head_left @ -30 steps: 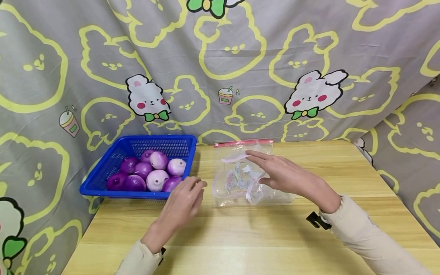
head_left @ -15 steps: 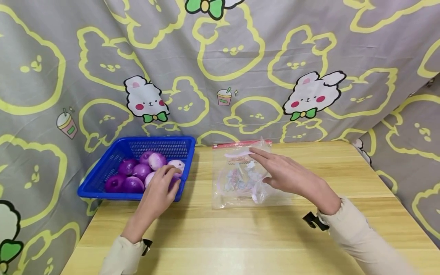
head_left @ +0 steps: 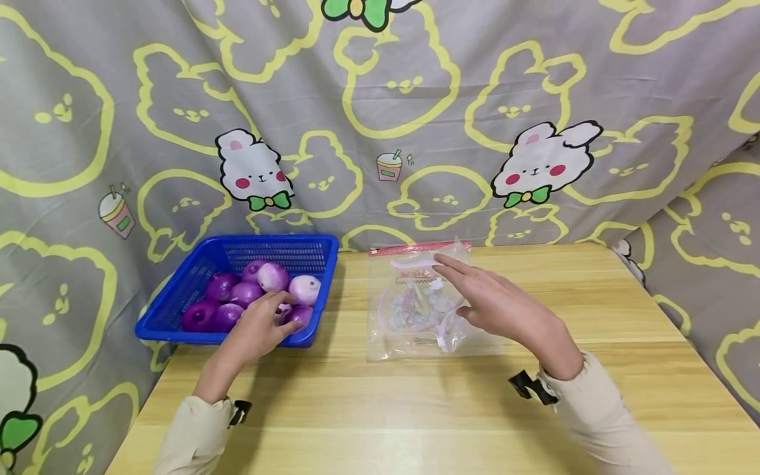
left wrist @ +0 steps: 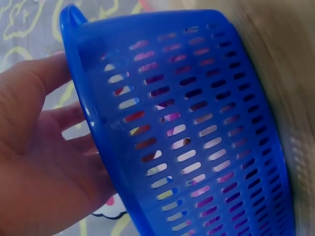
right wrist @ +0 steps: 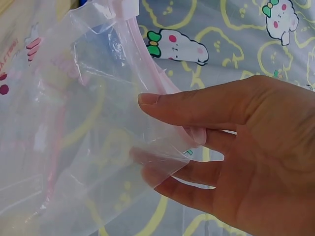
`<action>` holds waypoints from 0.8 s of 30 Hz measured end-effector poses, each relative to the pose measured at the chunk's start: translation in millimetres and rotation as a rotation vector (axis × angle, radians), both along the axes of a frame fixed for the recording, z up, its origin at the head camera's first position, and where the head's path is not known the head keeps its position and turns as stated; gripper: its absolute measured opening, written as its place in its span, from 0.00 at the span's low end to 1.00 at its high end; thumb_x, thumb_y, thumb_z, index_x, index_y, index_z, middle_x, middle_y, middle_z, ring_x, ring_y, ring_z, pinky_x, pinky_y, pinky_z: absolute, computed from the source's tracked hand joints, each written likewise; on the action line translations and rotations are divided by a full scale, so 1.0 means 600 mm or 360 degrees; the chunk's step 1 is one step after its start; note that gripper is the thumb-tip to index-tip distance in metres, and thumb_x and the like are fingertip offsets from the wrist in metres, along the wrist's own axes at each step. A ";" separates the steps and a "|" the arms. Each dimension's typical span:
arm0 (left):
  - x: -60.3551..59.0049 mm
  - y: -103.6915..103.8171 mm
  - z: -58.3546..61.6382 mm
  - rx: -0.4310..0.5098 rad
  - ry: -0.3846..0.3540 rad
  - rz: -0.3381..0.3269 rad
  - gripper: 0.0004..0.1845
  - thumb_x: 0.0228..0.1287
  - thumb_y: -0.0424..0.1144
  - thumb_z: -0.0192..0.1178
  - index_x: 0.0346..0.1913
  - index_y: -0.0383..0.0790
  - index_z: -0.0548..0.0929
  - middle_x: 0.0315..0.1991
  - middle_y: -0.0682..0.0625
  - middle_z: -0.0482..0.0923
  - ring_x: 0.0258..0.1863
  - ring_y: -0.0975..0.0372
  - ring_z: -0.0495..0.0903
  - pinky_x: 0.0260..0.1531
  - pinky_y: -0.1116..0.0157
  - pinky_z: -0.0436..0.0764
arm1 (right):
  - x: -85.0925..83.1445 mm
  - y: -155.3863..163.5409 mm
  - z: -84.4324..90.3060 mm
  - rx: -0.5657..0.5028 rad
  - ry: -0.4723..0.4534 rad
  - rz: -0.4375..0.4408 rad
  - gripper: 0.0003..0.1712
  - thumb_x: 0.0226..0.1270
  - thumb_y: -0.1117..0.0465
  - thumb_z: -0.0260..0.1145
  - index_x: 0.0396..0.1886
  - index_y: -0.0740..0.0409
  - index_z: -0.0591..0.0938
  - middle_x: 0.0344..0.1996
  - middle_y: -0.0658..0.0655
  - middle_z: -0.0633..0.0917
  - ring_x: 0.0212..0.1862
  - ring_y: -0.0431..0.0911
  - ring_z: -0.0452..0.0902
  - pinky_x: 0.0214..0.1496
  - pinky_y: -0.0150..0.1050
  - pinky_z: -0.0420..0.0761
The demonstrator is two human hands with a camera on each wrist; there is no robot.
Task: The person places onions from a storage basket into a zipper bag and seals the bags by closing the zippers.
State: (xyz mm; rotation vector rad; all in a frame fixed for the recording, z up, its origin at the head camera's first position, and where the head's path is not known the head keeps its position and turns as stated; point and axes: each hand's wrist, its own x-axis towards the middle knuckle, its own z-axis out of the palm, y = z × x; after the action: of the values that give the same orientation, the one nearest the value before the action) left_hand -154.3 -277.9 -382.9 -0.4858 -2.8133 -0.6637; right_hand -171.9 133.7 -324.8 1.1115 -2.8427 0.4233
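My left hand (head_left: 255,328) reaches over the front rim of a blue plastic basket (head_left: 172,332). Its fingers arch apart around an onion that they mostly hide, beside another purple onion (head_left: 301,315). In the left wrist view the fingers (left wrist: 56,69) pass behind the slotted basket wall; contact with an onion cannot be made out. My right hand (head_left: 505,307) holds the edge of a clear zip bag (right wrist: 108,132) with a pink closure strip. The thumb lies on the near side of the film, with the fingers showing through it from behind.
Several peeled purple onions (head_left: 245,293) lie in the basket. A clear plastic sheet or bag with a red strip (head_left: 386,251) lies on the wooden table (head_left: 380,409) around the pink-edged bag. A patterned grey curtain (head_left: 332,79) hangs behind the table.
My left hand has moved left from beside the basket to over its onions. The right hand stays at the bag, whose pink-edged mouth has shifted slightly.
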 end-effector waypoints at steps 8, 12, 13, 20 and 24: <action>-0.023 -0.010 -0.006 0.0027 -0.0157 -0.0049 0.18 0.54 0.33 0.73 0.47 0.30 0.82 0.39 0.40 0.84 0.40 0.49 0.83 0.45 0.49 0.81 | 0.000 -0.003 -0.009 -0.0017 -0.0016 -0.0032 0.47 0.55 0.75 0.73 0.74 0.61 0.65 0.76 0.60 0.60 0.68 0.59 0.69 0.62 0.55 0.74; -0.030 -0.009 -0.009 0.0026 -0.0195 0.0027 0.18 0.52 0.30 0.72 0.47 0.31 0.82 0.38 0.40 0.84 0.40 0.49 0.83 0.45 0.49 0.81 | 0.000 -0.003 -0.011 -0.0042 -0.0033 -0.0039 0.47 0.55 0.75 0.73 0.75 0.60 0.65 0.77 0.59 0.60 0.68 0.59 0.68 0.62 0.55 0.74; -0.030 -0.009 -0.009 0.0024 -0.0193 0.0042 0.18 0.52 0.30 0.71 0.48 0.31 0.82 0.39 0.39 0.85 0.41 0.49 0.83 0.45 0.48 0.81 | 0.000 -0.002 -0.012 -0.0046 -0.0037 -0.0043 0.47 0.55 0.75 0.73 0.75 0.60 0.65 0.77 0.59 0.60 0.69 0.59 0.68 0.62 0.55 0.75; -0.021 -0.009 -0.013 0.0051 -0.0101 0.0101 0.19 0.55 0.30 0.71 0.51 0.32 0.83 0.48 0.38 0.84 0.47 0.45 0.83 0.49 0.45 0.79 | 0.000 0.001 -0.018 -0.0082 -0.0029 -0.0035 0.46 0.55 0.75 0.72 0.74 0.61 0.65 0.76 0.59 0.60 0.70 0.59 0.67 0.64 0.56 0.73; -0.015 -0.010 -0.014 0.0065 -0.0029 0.0148 0.20 0.56 0.32 0.71 0.53 0.33 0.83 0.48 0.38 0.85 0.45 0.44 0.83 0.46 0.43 0.78 | 0.000 0.003 -0.023 -0.0101 -0.0017 -0.0021 0.46 0.54 0.75 0.72 0.74 0.62 0.66 0.76 0.60 0.61 0.70 0.59 0.67 0.63 0.55 0.74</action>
State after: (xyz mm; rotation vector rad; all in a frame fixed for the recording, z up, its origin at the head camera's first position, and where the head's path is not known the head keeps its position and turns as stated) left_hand -163.3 -284.0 -391.4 -0.3409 -2.8136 -0.7079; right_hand -172.2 135.8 -338.4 1.0820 -2.8226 0.5165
